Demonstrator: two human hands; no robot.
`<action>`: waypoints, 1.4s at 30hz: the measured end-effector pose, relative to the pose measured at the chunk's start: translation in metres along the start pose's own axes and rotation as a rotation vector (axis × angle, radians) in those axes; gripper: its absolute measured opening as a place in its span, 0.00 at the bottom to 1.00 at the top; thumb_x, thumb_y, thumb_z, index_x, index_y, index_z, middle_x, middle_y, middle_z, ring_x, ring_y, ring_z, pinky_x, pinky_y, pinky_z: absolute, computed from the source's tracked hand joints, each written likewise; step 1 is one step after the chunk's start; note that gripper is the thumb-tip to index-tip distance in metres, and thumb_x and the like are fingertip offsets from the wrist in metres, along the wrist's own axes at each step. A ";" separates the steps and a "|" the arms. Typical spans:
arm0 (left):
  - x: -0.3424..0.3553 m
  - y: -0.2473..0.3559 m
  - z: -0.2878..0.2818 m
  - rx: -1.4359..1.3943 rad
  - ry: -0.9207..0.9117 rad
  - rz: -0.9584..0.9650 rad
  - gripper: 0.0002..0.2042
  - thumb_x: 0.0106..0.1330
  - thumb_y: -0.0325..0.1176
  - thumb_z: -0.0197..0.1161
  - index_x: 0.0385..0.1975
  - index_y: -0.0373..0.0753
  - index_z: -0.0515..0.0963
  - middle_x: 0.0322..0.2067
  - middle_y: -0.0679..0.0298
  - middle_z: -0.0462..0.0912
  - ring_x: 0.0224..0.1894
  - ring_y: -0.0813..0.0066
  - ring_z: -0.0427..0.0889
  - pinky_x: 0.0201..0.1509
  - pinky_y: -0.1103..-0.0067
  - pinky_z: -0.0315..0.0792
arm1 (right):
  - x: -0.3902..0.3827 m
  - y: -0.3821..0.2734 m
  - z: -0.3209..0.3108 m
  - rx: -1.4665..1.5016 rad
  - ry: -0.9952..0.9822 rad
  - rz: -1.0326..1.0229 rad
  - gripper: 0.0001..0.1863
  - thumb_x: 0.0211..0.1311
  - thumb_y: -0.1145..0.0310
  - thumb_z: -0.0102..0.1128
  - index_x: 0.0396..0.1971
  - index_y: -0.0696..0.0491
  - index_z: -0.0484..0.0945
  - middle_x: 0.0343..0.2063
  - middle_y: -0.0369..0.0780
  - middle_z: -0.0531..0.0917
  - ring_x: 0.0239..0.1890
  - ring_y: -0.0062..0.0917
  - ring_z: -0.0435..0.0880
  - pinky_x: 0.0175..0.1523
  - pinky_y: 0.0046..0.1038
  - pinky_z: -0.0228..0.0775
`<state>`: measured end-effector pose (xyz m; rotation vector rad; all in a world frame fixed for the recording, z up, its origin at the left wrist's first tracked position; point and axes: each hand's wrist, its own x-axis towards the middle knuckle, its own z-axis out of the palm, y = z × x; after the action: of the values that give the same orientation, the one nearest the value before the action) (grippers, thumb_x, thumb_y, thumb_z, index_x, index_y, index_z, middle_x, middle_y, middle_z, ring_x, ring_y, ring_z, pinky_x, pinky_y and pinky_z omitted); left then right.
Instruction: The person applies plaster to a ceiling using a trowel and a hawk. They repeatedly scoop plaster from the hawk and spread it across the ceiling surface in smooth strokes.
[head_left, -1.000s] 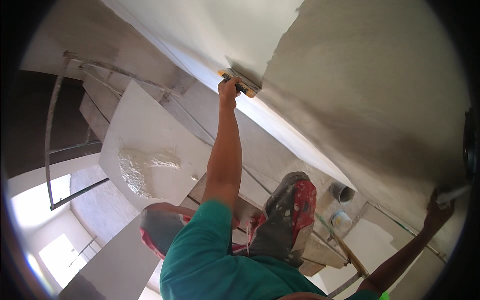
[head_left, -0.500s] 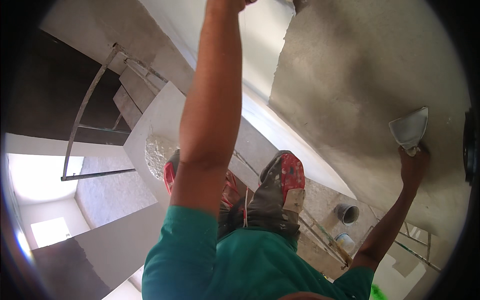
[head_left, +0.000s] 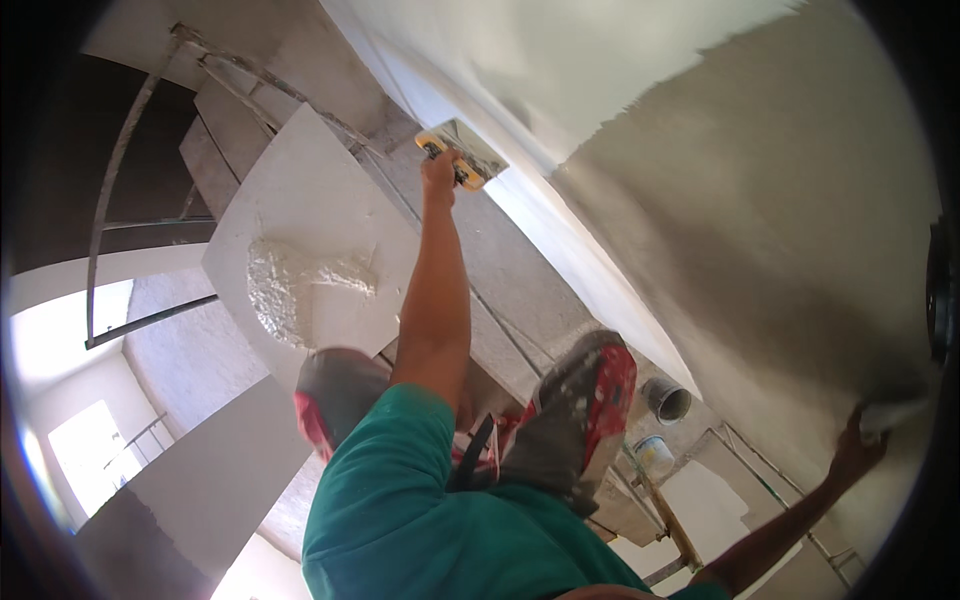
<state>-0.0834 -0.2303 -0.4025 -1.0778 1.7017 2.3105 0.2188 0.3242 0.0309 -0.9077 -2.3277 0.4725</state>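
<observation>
My left hand (head_left: 440,175) is closed round the yellow handle of a rectangular plastering trowel (head_left: 484,152), held out ahead beside the base of the wall. Whitish smears mark its metal blade. At the far right my right hand (head_left: 856,452) grips a putty knife (head_left: 893,412), its blade blurred and close against the grey wall (head_left: 740,210). A paler coat (head_left: 600,60) covers the wall's upper part and ends in a ragged edge. Left of my left arm, a heap of wet white plaster (head_left: 280,292) lies on a pale board (head_left: 335,190), with a smeared strip beside it.
Metal scaffold tubing (head_left: 130,130) rises at the left, past the board. Below, to the right of my bent knees, stand a dark bucket (head_left: 664,402) and a pale bucket (head_left: 654,456). More tubing (head_left: 775,490) shows at the lower right. Bright windows (head_left: 95,450) lie far left.
My left hand has come down from the top edge, bringing the trowel into view. My right hand with the putty knife has moved lower and farther right. The view has shifted, showing more plaster.
</observation>
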 end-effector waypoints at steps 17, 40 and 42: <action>0.100 -0.070 0.076 -0.027 -0.051 -0.054 0.10 0.48 0.31 0.58 0.27 0.32 0.74 0.23 0.61 0.75 0.22 0.75 0.74 0.20 0.82 0.67 | -0.017 0.007 -0.034 0.006 -0.064 -0.062 0.13 0.53 0.79 0.55 0.40 0.60 0.75 0.21 0.36 0.76 0.11 0.10 0.60 0.15 0.16 0.48; -0.274 0.427 0.180 0.142 -0.284 0.562 0.12 0.58 0.37 0.53 0.16 0.38 0.72 0.12 0.64 0.70 0.13 0.74 0.69 0.14 0.79 0.57 | -0.009 -0.078 -0.007 -0.022 -0.279 -0.277 0.14 0.40 0.70 0.61 0.26 0.64 0.73 0.21 0.40 0.78 0.25 0.23 0.71 0.37 0.28 0.66; -0.298 0.459 0.177 0.171 -0.314 0.598 0.12 0.58 0.36 0.52 0.15 0.41 0.69 0.13 0.65 0.69 0.13 0.74 0.68 0.14 0.80 0.57 | -0.006 -0.076 -0.006 -0.025 -0.306 -0.291 0.17 0.41 0.70 0.61 0.31 0.64 0.73 0.26 0.44 0.79 0.30 0.26 0.74 0.40 0.30 0.66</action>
<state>-0.1513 -0.1541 0.1632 -0.1603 2.2418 2.3911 0.1884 0.2675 0.0720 -0.5204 -2.6928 0.4872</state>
